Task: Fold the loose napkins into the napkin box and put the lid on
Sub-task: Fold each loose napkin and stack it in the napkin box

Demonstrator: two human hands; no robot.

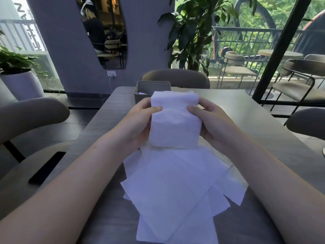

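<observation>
A folded white napkin [174, 120] is held upright above the table by both hands. My left hand [139, 118] grips its left edge, thumb on the front. My right hand [209, 120] grips its right edge the same way. Behind the napkin stands the grey napkin box [140, 89], open on top, with something white showing inside; the napkin hides its front right part. Several loose white napkins [175, 187] lie overlapping on the table below my hands. A pale flat piece [222, 107], perhaps the lid, peeks out behind my right hand.
The dark wood table [255, 120] runs forward to a grey chair [175, 78] at its far end. A black phone [46, 168] lies on the chair seat at the left. More chairs stand at left and right, and a glass wall is at right.
</observation>
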